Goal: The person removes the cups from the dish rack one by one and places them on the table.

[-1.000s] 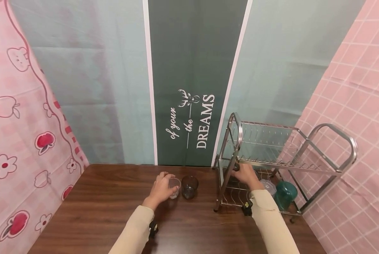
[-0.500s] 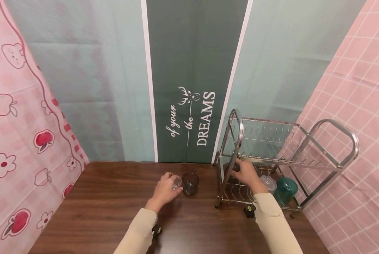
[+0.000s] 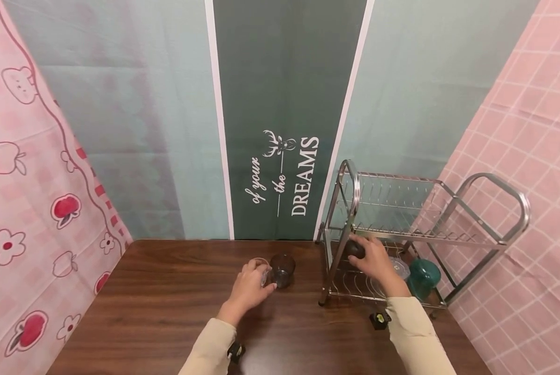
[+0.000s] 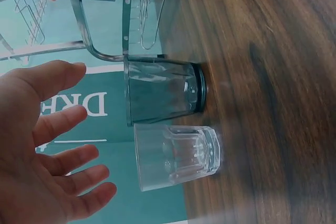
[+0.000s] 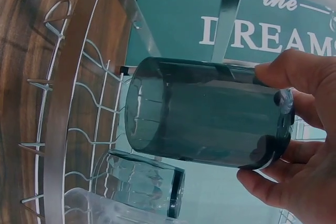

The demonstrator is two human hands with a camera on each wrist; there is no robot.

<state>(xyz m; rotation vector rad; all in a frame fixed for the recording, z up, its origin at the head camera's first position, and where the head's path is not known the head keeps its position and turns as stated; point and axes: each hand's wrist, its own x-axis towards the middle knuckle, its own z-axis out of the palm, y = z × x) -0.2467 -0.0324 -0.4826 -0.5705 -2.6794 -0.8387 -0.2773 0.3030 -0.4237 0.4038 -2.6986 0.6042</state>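
Note:
My left hand (image 3: pixel 250 286) is beside a clear glass tumbler (image 4: pixel 178 156), its fingers spread and apart from the tumbler in the left wrist view. That tumbler stands upright on the table close to a dark tinted tumbler (image 4: pixel 165 90), also upright. Inside the lower tier of the metal dish rack (image 3: pixel 350 200), my right hand (image 3: pixel 373 258) grips another dark tinted tumbler (image 5: pixel 215 111) around its thick base, mouth downward. Whether its rim touches the rack wires I cannot tell. A faceted tinted glass (image 5: pixel 142 182) sits below it in the right wrist view.
On the rack's lower tier, a clear cup (image 3: pixel 400 268) and a teal cup (image 3: pixel 423 278) stand at the right. The rack's upper tier has wire plate slots. Wooden table (image 3: pixel 176 312) spreads to the left; cloth hangings (image 3: pixel 289 78) rise behind it.
The clear tumbler has moved right, closer to the dark one, with my left hand. My right hand and its tumbler have shifted slightly right within the rack.

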